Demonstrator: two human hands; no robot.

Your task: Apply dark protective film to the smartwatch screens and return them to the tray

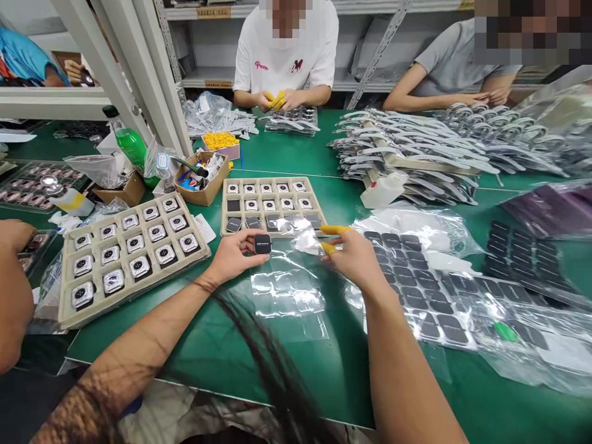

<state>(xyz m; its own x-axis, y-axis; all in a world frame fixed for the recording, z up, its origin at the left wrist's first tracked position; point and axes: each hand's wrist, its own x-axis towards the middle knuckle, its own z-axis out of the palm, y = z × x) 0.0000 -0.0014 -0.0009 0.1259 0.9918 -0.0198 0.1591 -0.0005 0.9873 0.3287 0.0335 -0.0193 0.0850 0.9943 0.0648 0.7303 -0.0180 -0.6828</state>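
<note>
My left hand is closed on a small square watch body, its black face with pale lettering turned toward me. To its right, my right hand wears yellow finger cots on the thumb and forefinger. Those two fingertips pinch the edge of a shiny clear film. Just beyond both hands lies a beige tray of watch bodies, some sensor side up, with the front row dark side up. Below the hands, a clear plastic sheet rests on the green table.
Another beige tray of watch bodies stands at left. Sheets of black square stickers lie at right under loose plastic. Behind are a cardboard box, a green bottle and a pile of grey straps. Co-workers sit opposite; another's arm is at left.
</note>
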